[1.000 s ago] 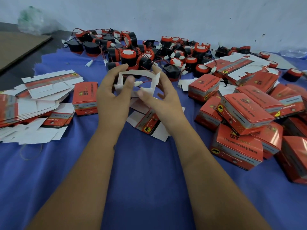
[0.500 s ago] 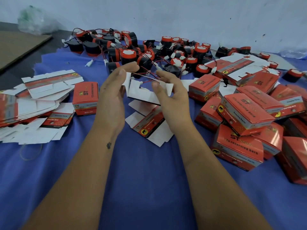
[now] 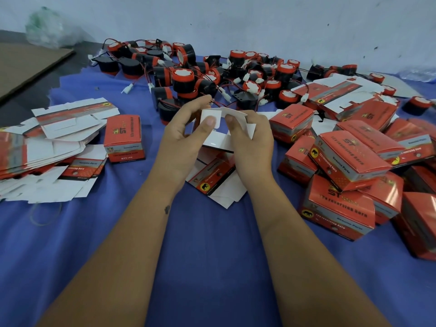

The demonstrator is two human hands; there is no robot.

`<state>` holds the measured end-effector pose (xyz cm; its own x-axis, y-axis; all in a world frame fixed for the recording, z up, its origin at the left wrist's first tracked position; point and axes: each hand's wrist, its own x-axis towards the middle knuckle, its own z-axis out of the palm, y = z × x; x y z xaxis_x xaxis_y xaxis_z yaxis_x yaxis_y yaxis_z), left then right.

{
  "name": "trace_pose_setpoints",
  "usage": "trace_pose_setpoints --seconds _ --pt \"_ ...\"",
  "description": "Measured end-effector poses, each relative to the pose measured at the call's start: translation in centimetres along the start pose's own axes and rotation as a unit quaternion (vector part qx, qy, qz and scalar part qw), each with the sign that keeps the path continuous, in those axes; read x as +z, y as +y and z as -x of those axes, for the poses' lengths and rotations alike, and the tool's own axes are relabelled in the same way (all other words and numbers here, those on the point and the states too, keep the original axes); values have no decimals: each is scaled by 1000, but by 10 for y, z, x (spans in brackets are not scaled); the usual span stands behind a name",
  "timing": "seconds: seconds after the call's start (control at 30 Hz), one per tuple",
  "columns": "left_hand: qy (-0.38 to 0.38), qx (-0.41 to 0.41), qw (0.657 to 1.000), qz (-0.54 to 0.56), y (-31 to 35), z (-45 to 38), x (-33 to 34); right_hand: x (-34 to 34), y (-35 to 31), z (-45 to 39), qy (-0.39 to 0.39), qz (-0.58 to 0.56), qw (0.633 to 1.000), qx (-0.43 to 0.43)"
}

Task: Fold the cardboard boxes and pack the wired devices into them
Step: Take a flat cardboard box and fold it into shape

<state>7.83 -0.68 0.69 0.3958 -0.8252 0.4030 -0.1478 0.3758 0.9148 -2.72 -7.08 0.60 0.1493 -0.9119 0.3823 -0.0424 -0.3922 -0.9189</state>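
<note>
Blue cloth covers the surface [image 3: 212, 256], and a box blank is being folded above its middle.

A second ago the white blank [image 3: 221, 128] was bowed open between the fingers; now a flap is turned over flat and both thumbs press on it. The left hand [image 3: 186, 138] and right hand [image 3: 250, 140] each grip the blank, so this box is part-formed, and no device is seen in it. Red-and-black wired devices [image 3: 184, 79] lie heaped at the far side, flat blanks [image 3: 59, 128] stacked at left, and finished boxes [image 3: 349, 159] piled at right read "ST", "12v reversing horn", "Genuine Parts".
</note>
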Motion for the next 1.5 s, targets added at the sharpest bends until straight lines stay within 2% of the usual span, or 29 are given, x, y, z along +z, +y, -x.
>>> trace_pose_setpoints --seconds 0.17,0.27,0.33,0.4,0.47,0.6,0.77,0.93,1.03,1.17,1.3,1.5 --pt "-11 -31 999 9 -3 0 2 4 0 -1 0 15 1000 -13" --pt "1 -30 999 12 -5 0 2 3 0 4 -14 -16 1000 -8" --pt "45 -37 998 24 -6 -2 -1 1 -5 2 -71 -79 994 21" --pt "95 -62 992 47 -7 -4 -3 2 -12 -5 -130 -162 974 85" --pt "119 -83 986 77 -6 -5 -3 3 -16 -10 -142 -179 963 140" --pt "112 -72 988 81 -5 -5 -4 1 -6 0 -146 -203 964 87" --pt "85 -57 988 112 -1 -4 -7 4 -2 0 -126 -116 985 17" --pt "74 -95 971 205 -1 -6 -9 2 -3 1 -93 -108 989 30" --pt "54 -91 981 161 -2 -6 -7 -1 -2 -2 -86 -112 988 59" --pt "45 -64 995 68 -9 -7 -7 -6 -5 -4 -116 -170 974 98" --pt "37 -53 997 40 -14 -6 -6 -4 -1 -2 -119 -64 989 61" --pt "12 -72 997 8 -16 -5 -5 -5 2 -2 -90 7 996 8"
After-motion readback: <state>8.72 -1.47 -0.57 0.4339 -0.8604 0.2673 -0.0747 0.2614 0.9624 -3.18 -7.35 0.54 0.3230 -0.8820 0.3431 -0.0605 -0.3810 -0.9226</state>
